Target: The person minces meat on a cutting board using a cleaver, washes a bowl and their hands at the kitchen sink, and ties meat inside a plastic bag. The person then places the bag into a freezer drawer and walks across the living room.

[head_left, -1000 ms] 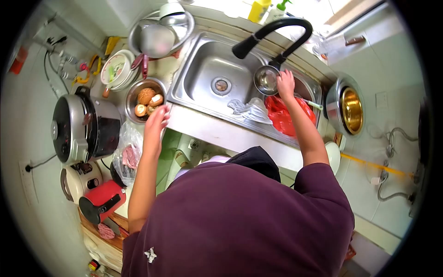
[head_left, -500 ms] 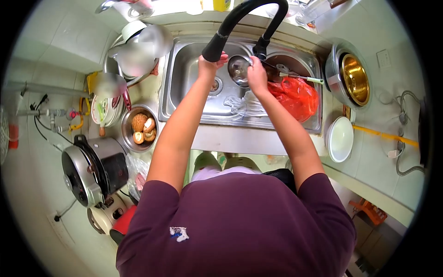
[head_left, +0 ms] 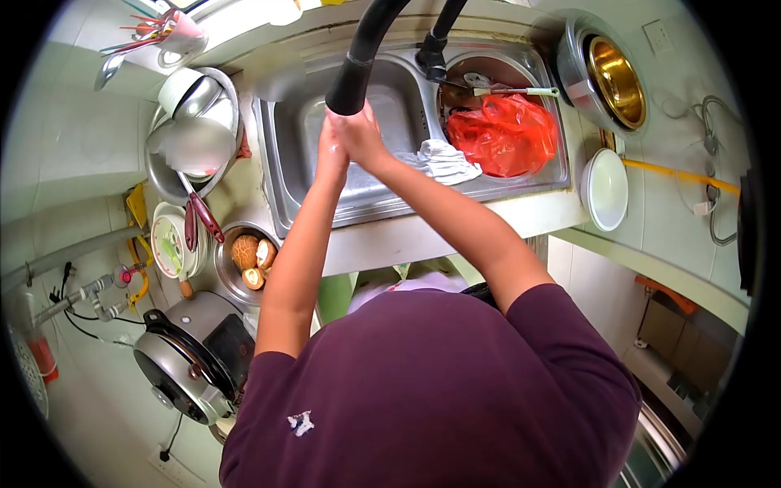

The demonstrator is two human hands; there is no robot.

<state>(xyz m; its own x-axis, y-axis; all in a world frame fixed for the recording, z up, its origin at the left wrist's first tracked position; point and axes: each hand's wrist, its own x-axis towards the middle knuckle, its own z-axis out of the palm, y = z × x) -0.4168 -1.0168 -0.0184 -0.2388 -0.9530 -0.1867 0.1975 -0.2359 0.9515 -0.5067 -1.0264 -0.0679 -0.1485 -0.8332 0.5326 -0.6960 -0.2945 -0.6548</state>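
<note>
Head view shows the left hand [head_left: 332, 154] and the right hand [head_left: 360, 137] pressed together; whether they pinch something, I cannot tell. Just at them is the black faucet head [head_left: 348, 88], above the steel sink [head_left: 399, 98], and farther right lie a white cloth [head_left: 447, 163], then a red bag [head_left: 504, 134]

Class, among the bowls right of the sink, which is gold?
The round, shiny gold metal bowl. Its colour sets it apart: the larger greyish basin around it and the round white bowl lower in view aren't gold.
</note>
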